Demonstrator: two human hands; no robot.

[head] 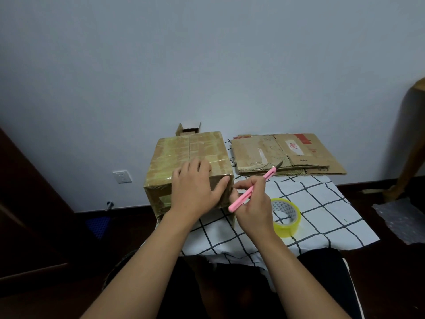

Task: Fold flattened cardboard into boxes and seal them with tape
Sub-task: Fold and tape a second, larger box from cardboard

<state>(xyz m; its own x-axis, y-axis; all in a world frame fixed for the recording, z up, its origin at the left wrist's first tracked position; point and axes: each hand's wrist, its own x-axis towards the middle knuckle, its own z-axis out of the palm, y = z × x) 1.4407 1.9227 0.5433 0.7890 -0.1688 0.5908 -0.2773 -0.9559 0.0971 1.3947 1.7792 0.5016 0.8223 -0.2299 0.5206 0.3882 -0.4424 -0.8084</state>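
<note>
A folded cardboard box (181,155), wrapped in clear tape, stands on the left part of a small table. My left hand (196,188) lies flat over its near top edge, fingers spread, thumb on the front right corner. My right hand (251,200) is just right of that corner and grips a pink utility knife (250,192), whose blade end points up and to the right. A yellow tape roll (286,218) lies on the cloth behind my right hand. A stack of flattened cardboard (285,154) lies at the table's far right.
A white cloth with a black grid (322,208) covers the table. A small open box (189,129) stands behind the taped box by the wall. A wall socket (122,176) is at the left. Bubble wrap (402,217) lies on the dark floor at the right.
</note>
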